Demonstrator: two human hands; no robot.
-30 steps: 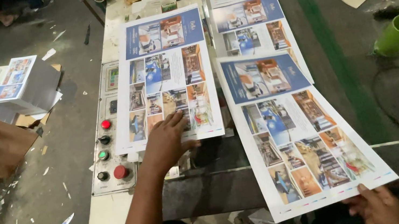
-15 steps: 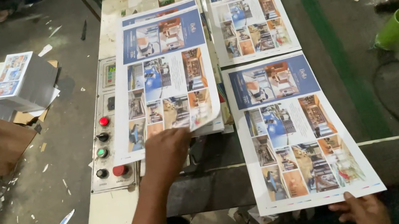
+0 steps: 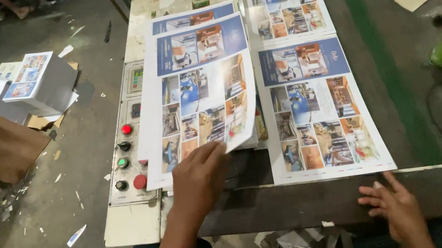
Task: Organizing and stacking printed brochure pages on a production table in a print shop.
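Printed sheets [image 3: 200,94] are lying stacked over the control panel [image 3: 128,152], the top one bowing up as the left hand [image 3: 196,173] is pinching its lower edge, while the right hand [image 3: 396,205], fingers spread, is pressing flat on the dark table [image 3: 308,205] below a neighbouring sheet [image 3: 315,107].

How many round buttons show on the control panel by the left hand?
4: on the control panel, red button topmost, black knob, green button, black knob. The lifted sheet may hide more.
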